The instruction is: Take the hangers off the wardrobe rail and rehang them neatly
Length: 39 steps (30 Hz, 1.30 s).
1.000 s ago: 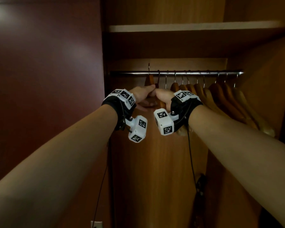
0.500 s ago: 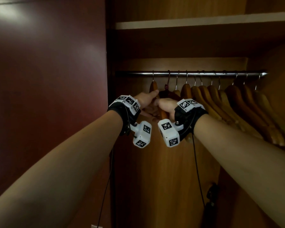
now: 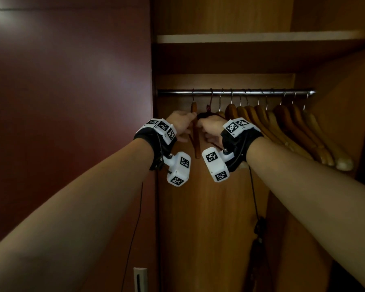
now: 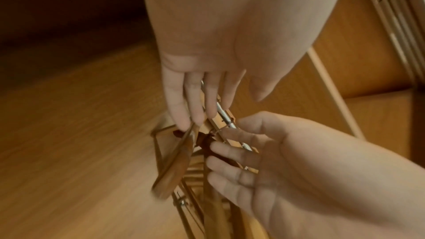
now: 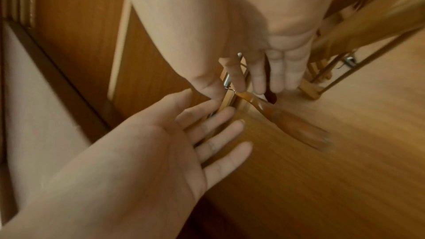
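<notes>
No legible writing; left hand (image 3: pixel 180 123) and right hand (image 3: pixel 211 128) touch leftmost hanger (image 3: pixel 195 131).

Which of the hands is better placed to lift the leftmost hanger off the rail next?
Left, probably. The left hand already has its straight fingers against the leftmost hanger, hooked alone at the rail's left end. The right hand sits beside it, at the darker hanger next along.
</notes>
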### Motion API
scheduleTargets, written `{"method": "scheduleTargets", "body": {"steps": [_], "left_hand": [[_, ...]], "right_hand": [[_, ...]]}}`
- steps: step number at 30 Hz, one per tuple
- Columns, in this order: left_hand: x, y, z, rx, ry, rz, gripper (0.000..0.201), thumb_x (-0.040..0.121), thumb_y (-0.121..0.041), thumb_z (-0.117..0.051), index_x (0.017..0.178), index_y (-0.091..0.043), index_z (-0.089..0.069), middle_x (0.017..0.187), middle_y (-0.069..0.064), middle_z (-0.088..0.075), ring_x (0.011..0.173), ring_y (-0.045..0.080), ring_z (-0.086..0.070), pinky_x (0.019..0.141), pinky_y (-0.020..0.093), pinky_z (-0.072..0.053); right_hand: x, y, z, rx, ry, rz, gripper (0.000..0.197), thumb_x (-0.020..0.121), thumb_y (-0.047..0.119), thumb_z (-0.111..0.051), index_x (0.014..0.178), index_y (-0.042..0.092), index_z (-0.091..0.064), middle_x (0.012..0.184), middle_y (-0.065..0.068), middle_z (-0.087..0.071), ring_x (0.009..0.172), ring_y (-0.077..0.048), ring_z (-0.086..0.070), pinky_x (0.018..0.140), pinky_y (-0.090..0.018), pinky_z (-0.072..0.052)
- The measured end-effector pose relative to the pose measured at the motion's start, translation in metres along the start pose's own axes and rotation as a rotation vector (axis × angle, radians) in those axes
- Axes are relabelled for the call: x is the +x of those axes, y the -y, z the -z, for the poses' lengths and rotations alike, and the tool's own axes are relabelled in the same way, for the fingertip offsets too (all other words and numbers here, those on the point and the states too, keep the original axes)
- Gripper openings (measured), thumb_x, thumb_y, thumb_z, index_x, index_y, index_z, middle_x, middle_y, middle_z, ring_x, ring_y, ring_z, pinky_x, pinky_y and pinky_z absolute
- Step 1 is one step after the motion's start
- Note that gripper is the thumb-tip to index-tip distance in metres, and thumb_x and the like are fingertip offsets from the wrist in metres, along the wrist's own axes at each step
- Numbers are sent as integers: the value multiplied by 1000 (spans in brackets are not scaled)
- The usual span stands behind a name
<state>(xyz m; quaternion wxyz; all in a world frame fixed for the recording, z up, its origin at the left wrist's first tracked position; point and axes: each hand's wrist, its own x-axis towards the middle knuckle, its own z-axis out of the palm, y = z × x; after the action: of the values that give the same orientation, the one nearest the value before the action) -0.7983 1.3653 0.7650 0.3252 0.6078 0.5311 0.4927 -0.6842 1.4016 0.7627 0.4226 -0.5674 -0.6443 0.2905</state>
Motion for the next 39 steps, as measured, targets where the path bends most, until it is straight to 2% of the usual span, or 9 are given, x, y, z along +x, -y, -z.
{"method": "scheduleTargets", "body": {"steps": [5,9,13,19,21,24,31,34,39], "left_hand": [[-28,4,14,-83,-1,-49,38,100,-27,-49,134,-11,-50,100,3,-62,81,16,-61,61,33,-54],[-56,9,16,-187,1,-49,28,99,-20,-47,124,-10,-54,85,1,-62,69,16,-59,62,31,-53],[-89,14,6,-300,61,-34,17,99,-16,-45,105,-7,-58,78,4,-60,61,16,-54,54,27,-48],[-137,7,-29,-295,268,-11,12,96,-14,-49,92,-11,-60,83,8,-66,64,19,-58,62,32,-54],[-156,1,-44,-275,340,-30,13,96,-15,-50,90,-12,-61,81,6,-66,61,17,-58,60,29,-54],[-184,-11,-67,-249,437,-60,15,97,-18,-51,103,-10,-63,87,4,-68,66,15,-61,58,27,-55],[-267,-51,-122,-264,659,-120,21,96,-18,-53,112,-7,-62,105,12,-70,80,21,-63,71,33,-56],[-313,-73,-144,-287,731,-140,23,97,-15,-51,115,-4,-60,99,12,-67,76,21,-60,67,31,-53],[-401,-101,-188,-314,869,-128,10,92,-14,-55,100,-9,-61,89,9,-67,73,23,-61,66,30,-53]], "right_hand": [[-45,2,-5,34,-31,4,25,91,22,-56,109,6,-63,110,-14,-61,96,-29,-61,84,-40,-55],[-89,-4,-3,105,-119,1,27,92,18,-55,115,7,-64,115,-13,-64,105,-28,-62,89,-40,-55],[-136,-17,8,191,-248,-38,11,90,12,-56,96,11,-65,95,-11,-64,90,-26,-61,73,-34,-54],[-209,-37,49,144,-403,-63,16,93,18,-57,80,20,-65,96,-11,-71,93,-25,-68,87,-41,-58],[-233,-40,63,164,-439,-97,11,95,15,-57,88,14,-66,90,-6,-69,85,-19,-65,80,-36,-58],[-271,-41,83,165,-534,-137,9,95,10,-55,97,9,-65,83,-4,-64,73,-14,-60,64,-26,-53],[-374,-52,142,94,-587,-191,12,94,13,-58,83,13,-64,79,-4,-64,70,-15,-60,67,-25,-54],[-427,-54,169,92,-627,-223,16,93,8,-55,78,12,-61,75,-6,-61,66,-17,-57,62,-24,-50],[-532,-61,208,40,-725,-319,16,96,9,-53,82,11,-61,73,-5,-61,61,-13,-56,55,-20,-51]]}}
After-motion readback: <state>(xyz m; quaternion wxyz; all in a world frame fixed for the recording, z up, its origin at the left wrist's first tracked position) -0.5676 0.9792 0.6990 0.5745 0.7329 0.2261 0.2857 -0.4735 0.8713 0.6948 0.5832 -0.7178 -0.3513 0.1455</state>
